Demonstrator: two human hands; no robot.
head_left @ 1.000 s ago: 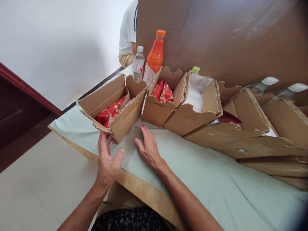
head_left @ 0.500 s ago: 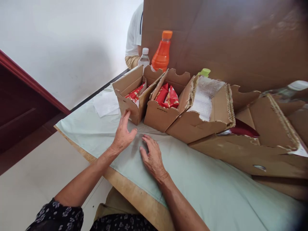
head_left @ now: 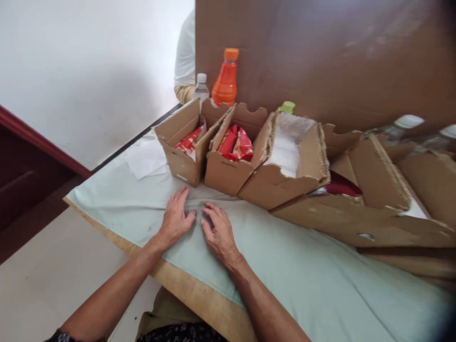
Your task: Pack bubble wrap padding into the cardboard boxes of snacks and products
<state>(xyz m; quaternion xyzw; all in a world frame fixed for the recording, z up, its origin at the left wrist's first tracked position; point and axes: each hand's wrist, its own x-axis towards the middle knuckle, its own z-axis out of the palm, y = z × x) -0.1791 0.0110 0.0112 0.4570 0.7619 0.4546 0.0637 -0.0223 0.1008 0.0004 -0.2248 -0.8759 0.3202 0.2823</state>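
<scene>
My left hand [head_left: 175, 216] rests on the pale green cloth [head_left: 281, 266], thumb and fingers apart, holding nothing. Just beyond its fingertips stands the leftmost cardboard box [head_left: 181, 167], which has red packets [head_left: 189, 140] in it. To the right, my right hand [head_left: 219, 232] lies over the same cloth with its fingers loosely bent and apart, also holding nothing. The second cardboard box [head_left: 223, 173], nearest to my right hand, contains more red packets [head_left: 242, 145]. White bubble wrap [head_left: 285, 142] lines the third box [head_left: 276, 189].
An orange bottle [head_left: 225, 80] and a clear bottle [head_left: 201, 88] stand behind the boxes. White papers [head_left: 146, 157] lie left of them. A dark red object [head_left: 342, 184] sits in a box farther right. A large cardboard panel [head_left: 302, 57] rises behind; a person's sleeve [head_left: 185, 52] shows beside it.
My left hand has drawn back from the front of the leftmost box toward me. My right hand stays nearly in place. The view has turned slightly to the right.
</scene>
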